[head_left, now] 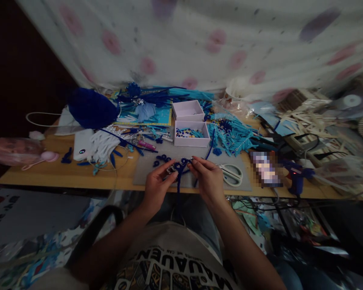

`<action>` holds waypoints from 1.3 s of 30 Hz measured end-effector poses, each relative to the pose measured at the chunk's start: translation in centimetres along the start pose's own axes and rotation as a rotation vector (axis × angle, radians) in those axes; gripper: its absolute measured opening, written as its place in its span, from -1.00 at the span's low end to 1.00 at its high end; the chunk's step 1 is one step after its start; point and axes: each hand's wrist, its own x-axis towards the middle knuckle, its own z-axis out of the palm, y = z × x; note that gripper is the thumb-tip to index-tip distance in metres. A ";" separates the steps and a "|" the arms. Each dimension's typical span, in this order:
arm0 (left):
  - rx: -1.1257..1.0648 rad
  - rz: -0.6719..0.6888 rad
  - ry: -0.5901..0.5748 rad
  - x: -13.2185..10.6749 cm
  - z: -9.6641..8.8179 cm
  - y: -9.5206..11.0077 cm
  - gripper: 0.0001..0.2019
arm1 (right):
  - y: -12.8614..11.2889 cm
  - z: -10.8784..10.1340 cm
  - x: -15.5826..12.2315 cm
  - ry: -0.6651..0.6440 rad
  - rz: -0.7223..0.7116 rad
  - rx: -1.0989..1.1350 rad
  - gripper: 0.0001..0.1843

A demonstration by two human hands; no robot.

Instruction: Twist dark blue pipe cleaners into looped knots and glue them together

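Note:
At the table's front edge I hold a dark blue pipe-cleaner piece [178, 181] with small curls and a silvery, sparkling strip along it. One end of it is pinched in the fingers of my left hand [157, 186], and my right hand [210, 180] pinches the other end. A long blue strand hangs down between the hands. Small blue curls [163, 157] lie on the grey mat [142, 177] just beyond my left fingers. White-handled scissors [236, 175] rest right of my right hand.
Two white boxes stand behind the hands; the nearer box [191, 141] contains beads. Light blue pipe-cleaner pieces [236, 137] lie at right, white ones [104, 147] at left. A phone [266, 169] and a blue glue gun [297, 177] with a cord occupy the front right.

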 end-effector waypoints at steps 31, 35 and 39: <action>-0.036 -0.006 0.152 1.1 0.8 -0.1 -0.67 | 0.5 -0.1 -0.3 -0.002 0.005 0.004 -0.70; -0.089 -0.001 0.154 1.3 0.9 -0.2 -0.69 | 0.4 -0.1 -0.4 0.001 0.003 0.005 -0.70; -0.109 0.003 0.155 1.3 1.1 -0.2 -0.70 | 0.5 -0.1 -0.4 0.007 -0.001 0.019 -0.68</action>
